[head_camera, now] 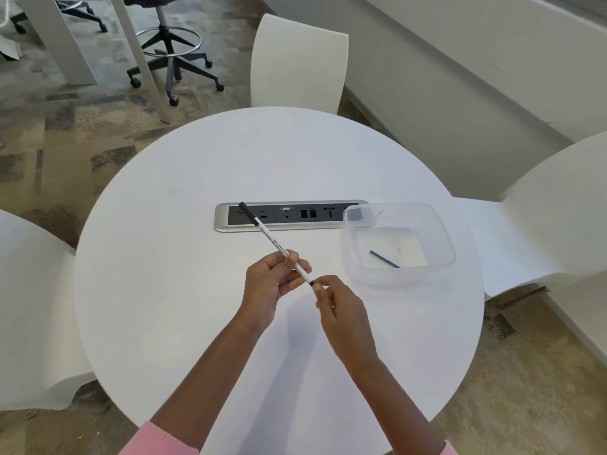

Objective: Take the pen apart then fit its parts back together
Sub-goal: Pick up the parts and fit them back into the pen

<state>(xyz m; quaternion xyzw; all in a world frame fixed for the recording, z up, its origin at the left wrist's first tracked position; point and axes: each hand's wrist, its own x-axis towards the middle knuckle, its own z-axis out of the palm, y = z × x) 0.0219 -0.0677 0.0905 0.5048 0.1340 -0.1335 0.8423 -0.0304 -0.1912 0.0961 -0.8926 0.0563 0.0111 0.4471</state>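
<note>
The left hand [272,284] grips the white pen [274,246] barrel above the round table [164,290] — black end pointing away. The right hand [338,307] pinches the pen's near tip. A dark thin part [384,259] lies inside the clear container [399,244] — just right of the hands.

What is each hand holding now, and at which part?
The left hand holds the pen around its white barrel, near the lower end. The right hand pinches the pen's dark tip end.
</note>
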